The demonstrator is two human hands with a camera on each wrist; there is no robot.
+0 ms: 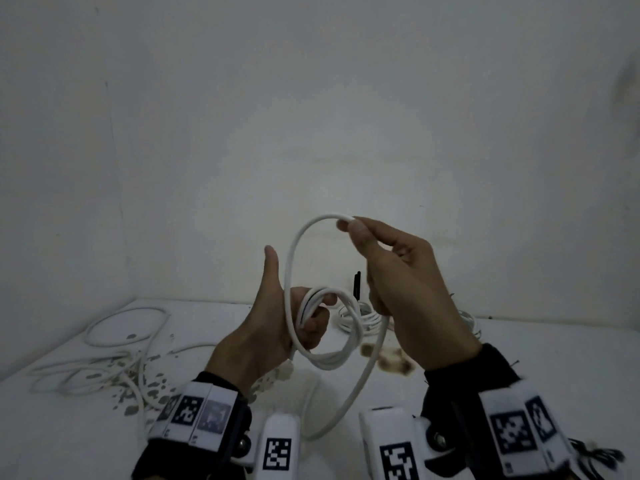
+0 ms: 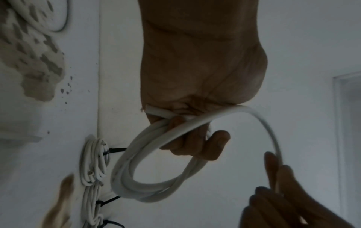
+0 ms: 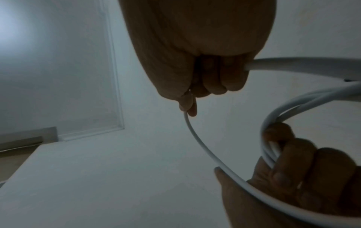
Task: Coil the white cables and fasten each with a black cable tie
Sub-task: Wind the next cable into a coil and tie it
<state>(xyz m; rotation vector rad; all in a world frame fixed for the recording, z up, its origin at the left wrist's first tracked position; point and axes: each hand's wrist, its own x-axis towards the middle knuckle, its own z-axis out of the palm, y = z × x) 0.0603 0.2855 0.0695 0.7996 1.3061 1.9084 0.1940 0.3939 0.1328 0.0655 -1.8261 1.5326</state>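
Behind the hands, at about 12 o'clock from the coil, some finished bundles (image 1: 360,315) of white cable lie on the white bench (image 1: 519,348), each closed with a black cable tie (image 2: 115,150); one tie end stands upright between the two hands. At 9 o'clock from the hands, loose white cables (image 1: 114,355) lie spread on the bench, over a zone of chipped paint. A brown stain (image 1: 391,358) is on the bench just under the right wrist. A plain white wall stands behind all.

No containers are visible.

The left hand (image 1: 277,327) is raised over the bench with the thumb pointing up and free, and its fingers (image 2: 197,143) are curled around a small coil (image 1: 332,327) of several turns of the white cable. From this coil one bigger loop rises to 12 o'clock and arrives at the right hand (image 1: 405,282). The right hand is higher, at 2 o'clock from the left one, and pinches the cable between thumb and forefinger at the top of the loop; the other fingers are folded around the cable, which goes out below the hand and hangs down toward the person.
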